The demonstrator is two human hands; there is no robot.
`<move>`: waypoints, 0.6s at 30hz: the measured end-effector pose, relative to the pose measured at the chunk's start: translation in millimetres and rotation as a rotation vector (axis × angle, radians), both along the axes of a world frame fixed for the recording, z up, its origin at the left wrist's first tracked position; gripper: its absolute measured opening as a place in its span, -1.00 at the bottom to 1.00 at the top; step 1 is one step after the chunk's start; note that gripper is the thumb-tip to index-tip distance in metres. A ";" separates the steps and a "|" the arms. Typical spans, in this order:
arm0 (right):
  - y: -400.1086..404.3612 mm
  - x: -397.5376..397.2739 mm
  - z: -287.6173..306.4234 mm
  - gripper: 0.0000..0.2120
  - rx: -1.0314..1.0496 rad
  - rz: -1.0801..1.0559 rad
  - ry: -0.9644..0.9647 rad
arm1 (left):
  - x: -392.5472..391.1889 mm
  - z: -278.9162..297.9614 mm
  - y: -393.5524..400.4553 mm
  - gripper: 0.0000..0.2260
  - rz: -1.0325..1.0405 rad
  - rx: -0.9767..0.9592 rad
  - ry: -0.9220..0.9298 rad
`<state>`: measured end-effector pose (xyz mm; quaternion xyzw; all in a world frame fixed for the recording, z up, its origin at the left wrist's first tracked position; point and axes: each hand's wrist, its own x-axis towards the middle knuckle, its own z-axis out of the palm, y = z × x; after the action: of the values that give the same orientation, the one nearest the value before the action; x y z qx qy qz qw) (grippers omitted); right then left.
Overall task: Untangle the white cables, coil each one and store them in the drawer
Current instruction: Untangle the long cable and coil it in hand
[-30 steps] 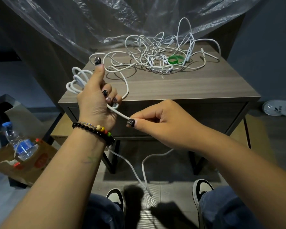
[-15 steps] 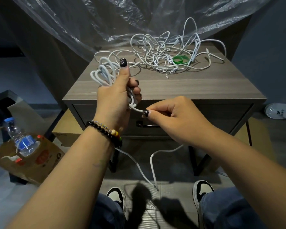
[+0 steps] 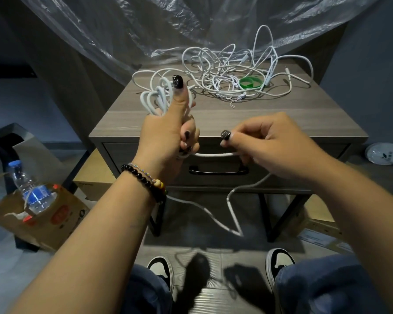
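My left hand [image 3: 168, 134] grips a bundle of white cable loops [image 3: 156, 98], thumb upright against them, above the front edge of the nightstand [image 3: 304, 123]. A straight stretch of the same cable [image 3: 213, 154] runs from that hand to my right hand [image 3: 266, 141], which pinches it in curled fingers. Below, the cable's free tail [image 3: 232, 209] hangs down towards the floor. A tangled heap of white cables [image 3: 232, 80] lies on the back of the nightstand top. The drawer [image 3: 281, 175] below is closed, its black handle [image 3: 218, 171] between my hands.
A green band [image 3: 251, 82] lies within the tangle. Clear plastic sheeting [image 3: 168, 30] hangs behind the nightstand. A paper bag holding a water bottle [image 3: 30, 191] stands on the floor at left. Flat boxes [image 3: 315, 225] lie under the nightstand. My shoes [image 3: 161, 268] are below.
My left hand rose and turned with the loops, moving right over the nightstand's front. My right hand moved to the right, stretching a longer length of cable between the hands.
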<state>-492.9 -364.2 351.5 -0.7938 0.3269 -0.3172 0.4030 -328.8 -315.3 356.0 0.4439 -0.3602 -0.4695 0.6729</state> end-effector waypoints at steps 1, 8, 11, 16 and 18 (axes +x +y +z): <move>-3.7 -4.1 2.3 -0.86 -0.012 -0.024 -0.029 | -0.2 -0.3 1.1 -0.55 -0.037 0.000 -0.036; -11.7 -16.0 10.0 -0.83 -0.042 0.024 -0.185 | -8.3 -5.8 5.0 -0.11 -0.424 0.084 -0.101; -7.5 -17.6 13.4 -0.73 -0.086 0.089 -0.128 | -7.6 -4.2 5.9 -0.05 -0.534 0.175 0.012; -1.0 -17.3 17.1 -0.65 -0.092 0.124 -0.089 | -12.4 -1.9 8.5 -0.25 -0.594 0.216 -0.019; -1.6 -17.9 17.2 -0.68 -0.060 0.140 -0.106 | -14.3 -1.3 8.5 -0.33 -0.594 0.198 -0.054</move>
<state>-510.8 -365.8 368.7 -0.8083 0.2393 -0.3396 0.4171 -343.1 -306.9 354.8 0.3950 -0.4442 -0.6665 0.4499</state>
